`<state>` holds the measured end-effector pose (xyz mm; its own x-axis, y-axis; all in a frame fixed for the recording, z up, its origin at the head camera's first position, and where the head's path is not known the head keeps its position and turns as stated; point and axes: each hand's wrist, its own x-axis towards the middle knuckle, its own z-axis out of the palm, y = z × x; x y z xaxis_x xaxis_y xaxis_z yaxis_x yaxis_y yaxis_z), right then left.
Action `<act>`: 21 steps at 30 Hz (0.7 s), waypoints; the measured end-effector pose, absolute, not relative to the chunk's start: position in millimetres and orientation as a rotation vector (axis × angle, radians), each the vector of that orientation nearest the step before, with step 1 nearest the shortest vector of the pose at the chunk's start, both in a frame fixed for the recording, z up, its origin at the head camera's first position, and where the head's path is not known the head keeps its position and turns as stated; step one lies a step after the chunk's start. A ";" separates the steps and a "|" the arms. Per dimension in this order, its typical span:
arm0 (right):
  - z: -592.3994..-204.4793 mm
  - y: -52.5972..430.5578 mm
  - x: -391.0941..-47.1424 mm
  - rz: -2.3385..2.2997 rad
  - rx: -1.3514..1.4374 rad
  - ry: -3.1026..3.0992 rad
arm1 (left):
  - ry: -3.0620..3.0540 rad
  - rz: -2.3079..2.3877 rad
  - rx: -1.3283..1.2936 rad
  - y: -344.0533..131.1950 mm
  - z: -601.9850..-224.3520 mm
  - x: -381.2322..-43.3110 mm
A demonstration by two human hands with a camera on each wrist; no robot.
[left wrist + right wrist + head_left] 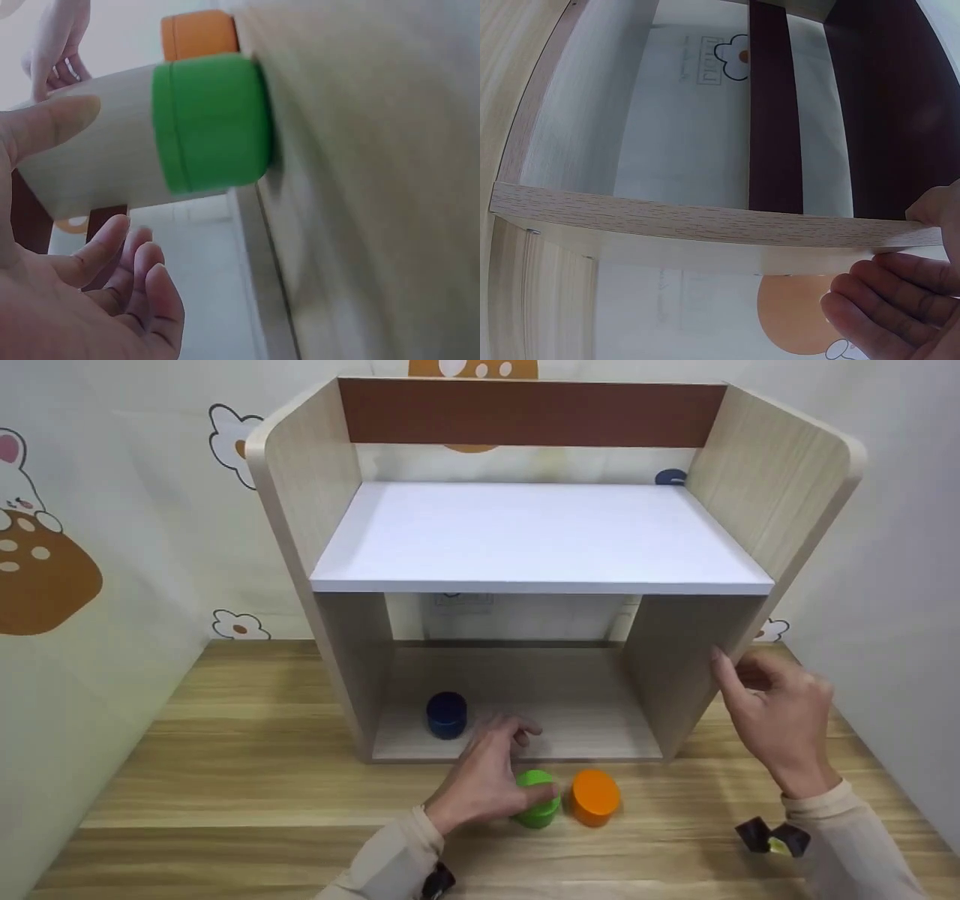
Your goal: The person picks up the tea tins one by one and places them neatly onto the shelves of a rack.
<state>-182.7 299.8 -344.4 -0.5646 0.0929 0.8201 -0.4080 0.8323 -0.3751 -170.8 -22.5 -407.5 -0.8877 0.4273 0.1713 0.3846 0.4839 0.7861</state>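
My left hand [487,776] hovers over a green round container [538,815], its thumb crossing above the lid in the head view. A gap shows between that hand's loosely bent fingers and the green container [214,124] in the left wrist view. Just right of it stands an orange round container [595,797]. With the thumb inside and the fingers outside, my right hand [784,716] holds the front edge of the right side panel [705,225] of a small wooden shelf unit. On the unit's bottom board sits a dark blue round container [447,715].
The shelf unit has a white middle shelf [540,536] and a brown back bar [532,412]. It stands on a wood-grain table [247,780] against a patterned wall covering [165,495]. A dark blue shape [670,477] shows behind the middle shelf's right end.
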 end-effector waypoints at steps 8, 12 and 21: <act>-344.6 299.4 -182.1 0.693 0.221 -2.087 | 2.629 1.334 0.748 -19.2 -414.5 -167.7; -344.7 299.2 -181.9 0.702 0.212 -2.095 | 2.634 1.272 0.718 -17.9 -414.7 -165.9; -345.2 300.2 -182.8 0.670 0.245 -2.067 | 2.633 1.193 0.704 -17.2 -419.2 -163.2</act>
<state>-182.8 300.2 -345.2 -0.5577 0.0833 0.8259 -0.4171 0.8321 -0.3655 -163.2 -17.2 -419.2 -0.8751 0.4822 0.0416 0.3492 0.5696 0.7441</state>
